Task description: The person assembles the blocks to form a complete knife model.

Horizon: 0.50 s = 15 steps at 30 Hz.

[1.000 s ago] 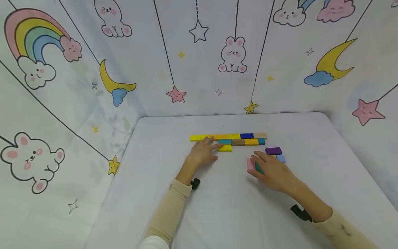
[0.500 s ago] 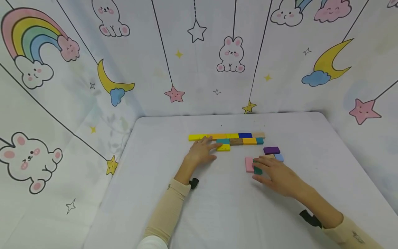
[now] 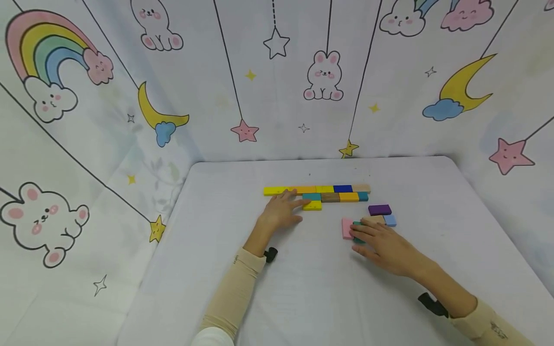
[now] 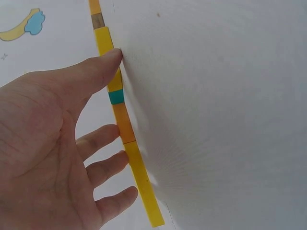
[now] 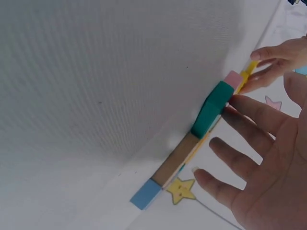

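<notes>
The right hand (image 3: 385,242) lies flat, its straight fingers (image 3: 361,229) resting on a green block (image 3: 357,225) that sits on the table (image 3: 311,288), pinching nothing. A pink block (image 3: 346,228) touches the green one on its left; a tan block (image 3: 375,219), a light blue block (image 3: 390,220) and a purple block (image 3: 380,209) crowd just behind. The left hand (image 3: 281,214) is flat too, fingers spread loosely, forefinger touching a lone yellow block (image 3: 313,205) under two rows of coloured blocks (image 3: 329,193). Both forearms stretch forward in beige sleeves (image 3: 235,288).
</notes>
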Tool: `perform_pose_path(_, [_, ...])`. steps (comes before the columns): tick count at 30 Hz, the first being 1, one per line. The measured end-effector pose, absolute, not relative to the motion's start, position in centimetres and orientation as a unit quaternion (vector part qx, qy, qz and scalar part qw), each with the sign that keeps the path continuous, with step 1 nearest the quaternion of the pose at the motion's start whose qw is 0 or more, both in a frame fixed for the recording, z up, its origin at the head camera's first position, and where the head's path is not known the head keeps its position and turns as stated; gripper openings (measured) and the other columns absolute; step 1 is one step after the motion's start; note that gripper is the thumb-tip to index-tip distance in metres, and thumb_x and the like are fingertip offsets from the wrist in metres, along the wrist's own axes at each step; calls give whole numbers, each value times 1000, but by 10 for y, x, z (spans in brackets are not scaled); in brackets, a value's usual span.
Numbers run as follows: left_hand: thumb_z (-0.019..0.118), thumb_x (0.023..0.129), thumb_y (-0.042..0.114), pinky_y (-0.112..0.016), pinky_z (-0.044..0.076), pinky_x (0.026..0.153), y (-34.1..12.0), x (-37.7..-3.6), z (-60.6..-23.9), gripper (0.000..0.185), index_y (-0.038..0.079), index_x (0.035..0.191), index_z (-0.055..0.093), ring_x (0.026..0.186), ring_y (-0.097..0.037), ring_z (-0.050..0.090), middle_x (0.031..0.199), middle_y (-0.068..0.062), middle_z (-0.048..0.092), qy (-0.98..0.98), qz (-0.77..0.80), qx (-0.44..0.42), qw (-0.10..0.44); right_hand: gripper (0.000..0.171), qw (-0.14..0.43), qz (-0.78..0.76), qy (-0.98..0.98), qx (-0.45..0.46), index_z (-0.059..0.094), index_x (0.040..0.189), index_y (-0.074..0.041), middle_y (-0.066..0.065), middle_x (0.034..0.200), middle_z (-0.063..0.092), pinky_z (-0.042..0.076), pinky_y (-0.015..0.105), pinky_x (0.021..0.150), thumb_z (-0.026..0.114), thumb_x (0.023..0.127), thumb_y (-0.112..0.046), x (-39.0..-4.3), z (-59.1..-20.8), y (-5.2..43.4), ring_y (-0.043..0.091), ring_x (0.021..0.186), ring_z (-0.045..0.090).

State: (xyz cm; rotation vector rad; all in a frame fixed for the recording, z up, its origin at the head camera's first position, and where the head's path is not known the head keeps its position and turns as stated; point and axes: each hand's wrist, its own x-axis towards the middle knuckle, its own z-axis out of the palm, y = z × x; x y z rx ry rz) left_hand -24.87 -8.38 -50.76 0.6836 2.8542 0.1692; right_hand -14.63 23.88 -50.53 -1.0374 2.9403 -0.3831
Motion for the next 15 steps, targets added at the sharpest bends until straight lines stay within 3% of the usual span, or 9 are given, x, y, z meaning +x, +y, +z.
perform_pose_path(7, [59, 96, 45, -55, 20, 118, -86, -248, -510, 58, 48, 148, 34, 148, -29, 19, 161, -4, 24, 966, 59, 232, 97, 47, -35, -103, 924, -366, 58, 136, -6, 10, 143, 53, 33, 60, 109, 60, 98, -34, -151, -509, 233, 36, 137, 41])
perform_pose_path(15, [57, 96, 47, -55, 20, 118, -84, -249, -512, 58, 49, 149, 32, 149, -27, 17, 162, -3, 22, 967, 47, 229, 100, 56, -18, -98, 928, -358, 49, 144, -6, 10, 151, 43, 30, 58, 112, 59, 97, -36, -156, -513, 225, 31, 141, 38])
